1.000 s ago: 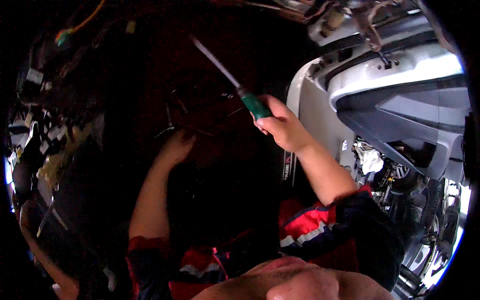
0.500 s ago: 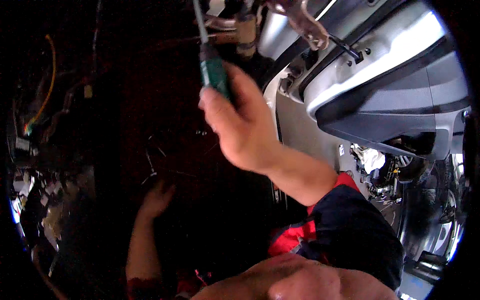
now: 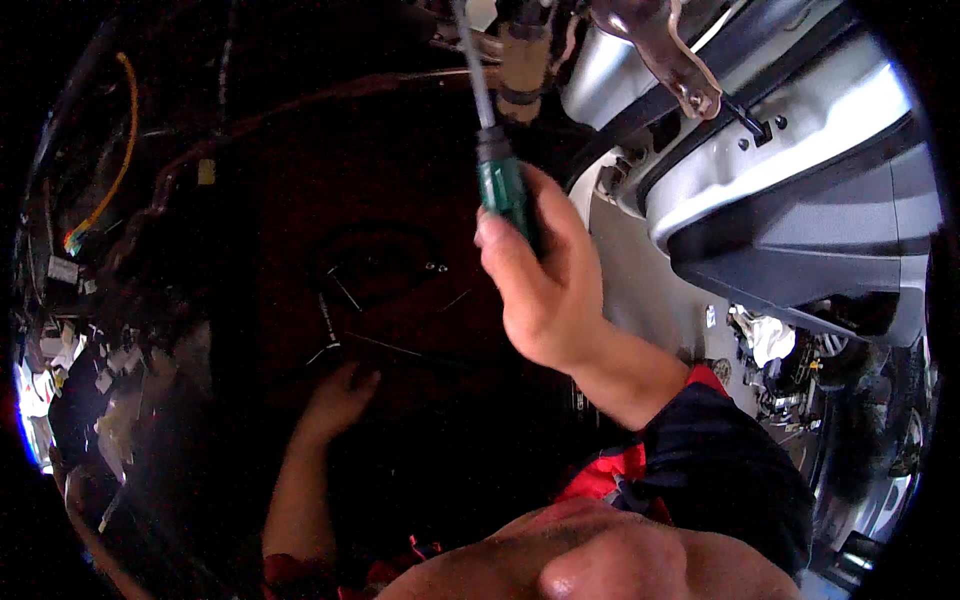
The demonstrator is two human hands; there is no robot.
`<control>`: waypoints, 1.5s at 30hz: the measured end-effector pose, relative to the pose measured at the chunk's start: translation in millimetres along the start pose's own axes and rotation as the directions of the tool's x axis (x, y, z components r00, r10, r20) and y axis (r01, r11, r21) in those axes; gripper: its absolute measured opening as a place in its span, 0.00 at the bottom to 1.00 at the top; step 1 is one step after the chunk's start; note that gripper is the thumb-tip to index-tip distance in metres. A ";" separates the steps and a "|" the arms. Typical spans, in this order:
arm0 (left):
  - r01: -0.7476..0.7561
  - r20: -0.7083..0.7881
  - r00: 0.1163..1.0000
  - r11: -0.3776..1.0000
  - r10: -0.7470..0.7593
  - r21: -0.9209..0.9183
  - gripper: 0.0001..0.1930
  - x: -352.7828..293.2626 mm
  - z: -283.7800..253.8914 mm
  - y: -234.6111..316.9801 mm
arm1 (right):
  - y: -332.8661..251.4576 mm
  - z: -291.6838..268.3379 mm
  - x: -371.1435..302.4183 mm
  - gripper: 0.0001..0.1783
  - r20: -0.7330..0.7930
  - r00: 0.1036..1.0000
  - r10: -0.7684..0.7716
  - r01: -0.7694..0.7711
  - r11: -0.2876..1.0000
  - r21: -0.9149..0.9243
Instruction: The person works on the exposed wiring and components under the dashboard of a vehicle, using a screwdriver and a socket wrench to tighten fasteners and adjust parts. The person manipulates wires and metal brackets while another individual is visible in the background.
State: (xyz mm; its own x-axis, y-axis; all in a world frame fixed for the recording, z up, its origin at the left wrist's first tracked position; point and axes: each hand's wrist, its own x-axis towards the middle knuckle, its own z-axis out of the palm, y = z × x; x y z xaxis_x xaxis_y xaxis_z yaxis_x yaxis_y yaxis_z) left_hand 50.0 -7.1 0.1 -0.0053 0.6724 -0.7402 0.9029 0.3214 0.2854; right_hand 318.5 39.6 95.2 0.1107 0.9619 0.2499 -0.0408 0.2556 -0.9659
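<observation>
My right hand (image 3: pixel 550 275) is raised, its fingers wrapped round the green handle of a screwdriver (image 3: pixel 503 185). The shaft points up and away, and its tip runs out past the top of the picture. Lower and to the left, in deep shade, my left hand (image 3: pixel 345 392) is held low with fingers apart and nothing visible in it. Just beyond its fingers, a thin metal tool that looks like a ratchet (image 3: pixel 328 322) lies on the dark floor (image 3: pixel 300 420). Other slim metal pieces and two small shiny round parts (image 3: pixel 436 267) lie near it.
A metal bracket (image 3: pixel 690 85) hangs at the top right, beside a tan cylinder (image 3: pixel 524 70). The open car door (image 3: pixel 800 210) fills the right side. A yellow wire (image 3: pixel 130 150) and a dark harness run along the left. Loose parts (image 3: pixel 780 350) lie beyond the door.
My right hand has moved right and a little nearer with the screwdriver. The whole view has shifted slightly, and the tools on the floor show more clearly.
</observation>
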 end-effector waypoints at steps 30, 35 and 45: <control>-0.008 -0.033 0.999 0.996 0.011 0.086 0.34 14.2 9.3 -12.3 | -47.0 -16.4 111.0 0.11 0.096 0.888 -0.450 0.459 0.882 -0.109; -0.032 -0.059 0.998 0.995 0.037 0.093 0.33 10.6 9.7 -8.0 | -23.5 -11.2 126.9 0.10 0.076 0.862 -0.501 0.507 0.844 -0.174; 0.000 -0.018 1.000 0.997 0.002 0.083 0.33 6.6 7.4 -6.0 | -47.7 -15.8 110.2 0.16 0.125 0.954 -0.271 0.297 0.901 -0.315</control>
State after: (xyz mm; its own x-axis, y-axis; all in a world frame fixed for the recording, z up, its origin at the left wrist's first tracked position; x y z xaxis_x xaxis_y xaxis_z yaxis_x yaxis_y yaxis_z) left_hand 47.8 -9.5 -11.0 -0.0118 0.6849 -0.7286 0.9353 0.2652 0.2342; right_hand 348.4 131.9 167.8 -0.0076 0.8608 0.5088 0.3092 0.4859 -0.8175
